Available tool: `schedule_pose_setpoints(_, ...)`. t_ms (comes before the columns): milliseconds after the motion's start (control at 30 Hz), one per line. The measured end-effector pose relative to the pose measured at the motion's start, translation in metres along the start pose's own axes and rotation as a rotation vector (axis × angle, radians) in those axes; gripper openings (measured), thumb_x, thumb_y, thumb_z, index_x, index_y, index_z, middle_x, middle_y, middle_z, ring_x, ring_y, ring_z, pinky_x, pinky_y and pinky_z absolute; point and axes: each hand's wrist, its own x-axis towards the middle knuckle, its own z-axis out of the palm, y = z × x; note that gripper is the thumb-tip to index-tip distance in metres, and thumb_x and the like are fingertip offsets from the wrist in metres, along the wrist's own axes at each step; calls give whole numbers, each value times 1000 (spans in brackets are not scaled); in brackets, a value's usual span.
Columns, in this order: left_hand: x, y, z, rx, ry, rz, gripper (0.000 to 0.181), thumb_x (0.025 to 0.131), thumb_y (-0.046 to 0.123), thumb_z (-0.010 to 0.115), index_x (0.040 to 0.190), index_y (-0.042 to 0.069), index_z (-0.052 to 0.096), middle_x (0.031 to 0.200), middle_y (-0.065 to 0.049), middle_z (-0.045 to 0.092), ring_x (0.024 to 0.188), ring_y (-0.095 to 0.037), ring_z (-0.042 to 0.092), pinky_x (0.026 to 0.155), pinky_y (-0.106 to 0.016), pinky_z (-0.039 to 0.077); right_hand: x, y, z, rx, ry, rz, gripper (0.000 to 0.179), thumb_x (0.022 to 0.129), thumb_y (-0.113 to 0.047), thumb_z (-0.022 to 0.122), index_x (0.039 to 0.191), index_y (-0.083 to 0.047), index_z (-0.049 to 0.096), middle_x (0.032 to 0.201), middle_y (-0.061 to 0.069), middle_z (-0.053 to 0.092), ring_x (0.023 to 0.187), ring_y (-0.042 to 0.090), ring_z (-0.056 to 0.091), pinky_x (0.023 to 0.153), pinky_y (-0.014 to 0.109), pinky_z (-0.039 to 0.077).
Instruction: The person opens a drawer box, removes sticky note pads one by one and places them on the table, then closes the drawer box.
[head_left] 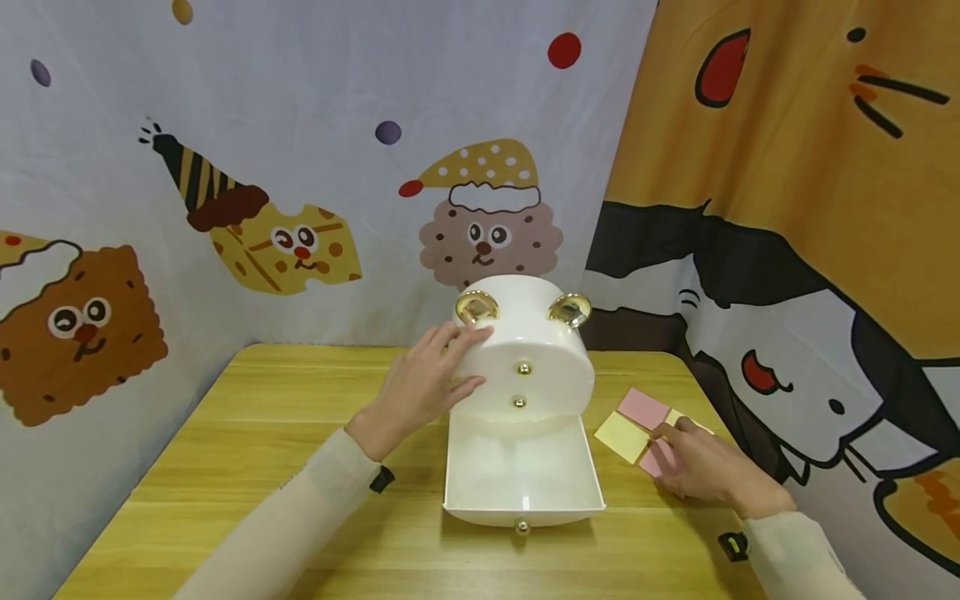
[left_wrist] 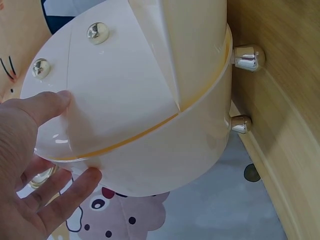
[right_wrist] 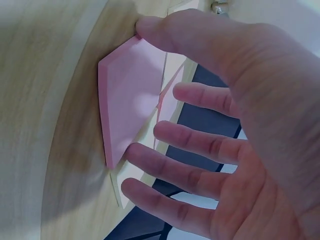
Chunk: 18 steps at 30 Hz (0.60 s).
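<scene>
A white rounded storage box (head_left: 525, 296) with gold ears and gold knobs stands on the table, its drawer (head_left: 517, 467) pulled out toward me. My left hand (head_left: 423, 379) rests on the box's left side; in the left wrist view its thumb (left_wrist: 52, 105) touches the front face and fingertips meet the curved side wall. To the box's right lie pink and yellow sticky note pads (head_left: 621, 437), set edge to edge. My right hand (head_left: 701, 462) is over them. In the right wrist view its thumb is at a corner of the near pink pad (right_wrist: 127, 95), the other fingers spread past the far side.
The wooden table (head_left: 300, 433) ends at a patterned cloth backdrop (head_left: 300, 167) behind and an orange and black cartoon curtain (head_left: 750, 292) close on the right. A gold knob (head_left: 522, 527) sticks out from the drawer's front. Short gold feet (left_wrist: 249, 58) hold the box up.
</scene>
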Motion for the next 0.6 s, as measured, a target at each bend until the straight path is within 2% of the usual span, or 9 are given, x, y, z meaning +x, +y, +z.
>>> schedule_pose_setpoints(267, 1, 1, -1, 2, 2, 9, 75, 102, 41, 94, 166, 22, 60, 131, -9, 70, 103, -26, 70, 56, -27, 58, -7, -5, -3, -26, 82, -63, 70, 82, -39, 107, 138, -12, 76, 118, 16, 70, 82, 19, 59, 71, 39, 56)
schedule_pose_setpoints(433, 1, 1, -1, 12, -15, 2, 74, 103, 42, 93, 167, 24, 58, 132, -8, 69, 103, -26, 70, 57, -28, 60, -11, -9, -2, -36, 174, -126, 62, 84, -36, 105, 133, -12, 77, 117, 16, 72, 82, 17, 61, 71, 39, 59)
schedule_pose_setpoints(600, 1, 0, -1, 16, -10, 8, 76, 103, 42, 93, 168, 25, 58, 132, -8, 68, 102, -25, 69, 56, -27, 58, -13, -13, -5, -57, 231, -124, 56, 87, -37, 103, 132, -15, 79, 117, 13, 75, 79, 15, 61, 64, 38, 57)
